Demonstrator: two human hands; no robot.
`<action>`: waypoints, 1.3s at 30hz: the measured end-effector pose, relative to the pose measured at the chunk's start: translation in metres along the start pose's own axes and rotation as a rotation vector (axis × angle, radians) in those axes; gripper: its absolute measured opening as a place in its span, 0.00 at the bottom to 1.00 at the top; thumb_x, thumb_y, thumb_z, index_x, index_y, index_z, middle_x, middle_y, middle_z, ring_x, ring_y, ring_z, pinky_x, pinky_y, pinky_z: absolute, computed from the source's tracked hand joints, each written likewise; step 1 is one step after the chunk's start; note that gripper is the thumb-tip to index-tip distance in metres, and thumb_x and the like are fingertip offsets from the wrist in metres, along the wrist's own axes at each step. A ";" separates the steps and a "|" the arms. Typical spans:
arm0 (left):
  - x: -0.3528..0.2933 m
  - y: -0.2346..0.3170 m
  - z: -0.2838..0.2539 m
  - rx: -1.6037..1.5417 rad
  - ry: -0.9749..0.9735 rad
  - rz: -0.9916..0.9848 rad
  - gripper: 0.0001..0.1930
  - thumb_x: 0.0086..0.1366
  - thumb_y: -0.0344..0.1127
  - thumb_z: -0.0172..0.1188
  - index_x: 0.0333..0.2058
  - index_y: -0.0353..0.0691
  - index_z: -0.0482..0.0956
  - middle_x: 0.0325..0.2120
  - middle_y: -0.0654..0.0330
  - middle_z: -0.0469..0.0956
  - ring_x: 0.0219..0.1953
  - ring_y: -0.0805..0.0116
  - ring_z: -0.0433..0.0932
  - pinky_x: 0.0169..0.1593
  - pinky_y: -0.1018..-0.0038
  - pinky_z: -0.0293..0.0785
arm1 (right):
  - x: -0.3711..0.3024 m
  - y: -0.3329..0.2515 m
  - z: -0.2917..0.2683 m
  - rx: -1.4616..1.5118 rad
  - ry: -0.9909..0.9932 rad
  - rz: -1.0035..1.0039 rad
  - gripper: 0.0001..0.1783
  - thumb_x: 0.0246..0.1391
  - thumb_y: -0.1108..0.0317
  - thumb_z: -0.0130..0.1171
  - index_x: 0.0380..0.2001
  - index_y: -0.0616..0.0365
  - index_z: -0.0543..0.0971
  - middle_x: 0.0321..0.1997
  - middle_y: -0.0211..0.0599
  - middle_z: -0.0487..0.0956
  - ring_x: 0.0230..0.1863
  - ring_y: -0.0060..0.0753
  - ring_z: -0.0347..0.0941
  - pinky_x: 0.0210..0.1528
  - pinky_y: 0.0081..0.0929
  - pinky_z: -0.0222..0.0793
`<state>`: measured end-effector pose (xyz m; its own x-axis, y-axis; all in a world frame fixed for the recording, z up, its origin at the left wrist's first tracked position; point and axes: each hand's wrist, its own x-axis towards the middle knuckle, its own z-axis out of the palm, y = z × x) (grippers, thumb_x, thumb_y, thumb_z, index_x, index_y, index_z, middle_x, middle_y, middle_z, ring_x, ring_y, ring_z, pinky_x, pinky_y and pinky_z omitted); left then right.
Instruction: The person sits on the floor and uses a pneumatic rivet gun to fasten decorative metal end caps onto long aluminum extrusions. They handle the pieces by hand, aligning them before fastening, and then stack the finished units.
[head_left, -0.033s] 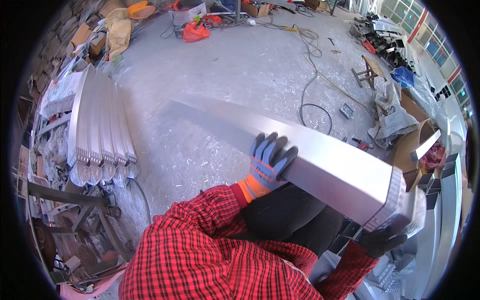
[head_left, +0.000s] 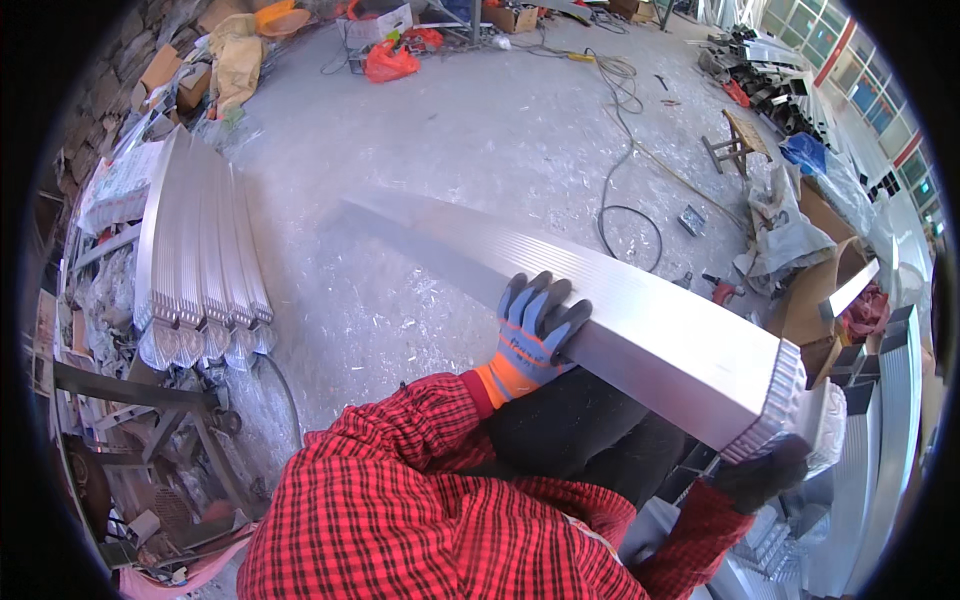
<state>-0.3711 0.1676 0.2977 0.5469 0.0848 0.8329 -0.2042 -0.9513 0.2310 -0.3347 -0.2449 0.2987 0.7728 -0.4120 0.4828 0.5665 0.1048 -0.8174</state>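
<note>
A long, square silver metal post (head_left: 680, 345) slants from the lower right toward the floor at upper left, its far end blurred. My left hand (head_left: 540, 325), in a grey-blue glove with dark fingertips and orange cuff, lies across the post's near part with fingers curled over its upper edge. On the post's near end sits a ridged metal cap (head_left: 780, 400). My right hand (head_left: 755, 478), in a dark glove, grips that cap from below; its fingers are partly hidden. Dark trousered legs are beneath the post.
A stack of silver posts with scalloped ends (head_left: 200, 250) lies at left. Below it stands a dark metal frame (head_left: 150, 400). Black cable (head_left: 607, 195) crosses the floor near a small wooden stool (head_left: 740, 140). Long metal profiles (head_left: 895, 400) and a cardboard box (head_left: 810, 300) are at right.
The capped end and my right hand have shifted slightly, and the cap looks sharper and turned a little. My left hand has stayed almost in place on the post.
</note>
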 end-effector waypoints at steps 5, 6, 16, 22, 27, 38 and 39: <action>-0.021 0.017 -0.025 -0.101 -0.169 -0.038 0.31 0.43 0.46 0.70 0.47 0.45 0.73 0.50 0.51 0.68 0.55 0.46 0.65 0.58 0.46 0.57 | -0.017 -0.021 0.028 0.280 0.050 -0.012 0.28 0.62 0.47 0.47 0.55 0.59 0.66 0.51 0.35 0.72 0.47 0.27 0.67 0.52 0.30 0.65; -0.022 0.019 -0.033 -0.181 -0.161 -0.052 0.34 0.43 0.48 0.71 0.50 0.42 0.72 0.51 0.50 0.68 0.56 0.45 0.64 0.59 0.46 0.57 | -0.018 -0.021 0.031 0.334 0.162 -0.021 0.30 0.62 0.47 0.48 0.57 0.60 0.65 0.55 0.36 0.70 0.48 0.28 0.68 0.52 0.29 0.66; -0.090 -0.079 -0.051 -1.063 0.056 -1.735 0.55 0.45 0.64 0.68 0.63 0.37 0.52 0.59 0.48 0.58 0.59 0.51 0.63 0.58 0.56 0.66 | -0.027 -0.036 0.025 0.755 -0.264 0.153 0.43 0.56 0.39 0.51 0.66 0.54 0.55 0.65 0.41 0.64 0.61 0.43 0.64 0.61 0.47 0.62; -0.102 -0.112 -0.080 -1.868 0.065 -1.836 0.62 0.37 0.81 0.57 0.62 0.38 0.57 0.59 0.52 0.63 0.58 0.53 0.66 0.58 0.53 0.67 | -0.035 -0.051 -0.002 0.403 -0.183 0.139 0.44 0.54 0.39 0.53 0.65 0.56 0.56 0.65 0.43 0.64 0.62 0.43 0.64 0.62 0.46 0.61; -0.117 -0.097 -0.092 -1.563 0.280 -2.038 0.60 0.37 0.78 0.60 0.60 0.36 0.59 0.59 0.51 0.64 0.58 0.49 0.67 0.57 0.48 0.67 | -0.042 -0.065 -0.020 0.128 -0.156 0.124 0.46 0.53 0.39 0.55 0.65 0.58 0.56 0.65 0.44 0.64 0.62 0.44 0.64 0.62 0.45 0.60; -0.091 -0.101 -0.061 -1.761 0.028 -1.896 0.40 0.48 0.62 0.65 0.57 0.51 0.66 0.59 0.58 0.63 0.61 0.57 0.60 0.58 0.45 0.62 | -0.017 -0.114 -0.004 -0.249 -0.409 0.100 0.49 0.50 0.39 0.59 0.64 0.62 0.57 0.64 0.47 0.64 0.62 0.44 0.63 0.64 0.43 0.57; -0.094 -0.099 -0.053 -1.778 0.067 -1.972 0.38 0.50 0.61 0.64 0.57 0.53 0.66 0.60 0.60 0.62 0.61 0.59 0.59 0.58 0.45 0.62 | -0.016 -0.121 -0.003 -0.224 -0.426 0.111 0.49 0.50 0.39 0.59 0.64 0.62 0.57 0.64 0.47 0.64 0.62 0.44 0.63 0.64 0.43 0.57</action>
<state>-0.4449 0.2694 0.2235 0.8062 0.0826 -0.5858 0.0702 0.9698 0.2334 -0.4167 -0.2538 0.3885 0.8996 0.0028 0.4367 0.4352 -0.0896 -0.8959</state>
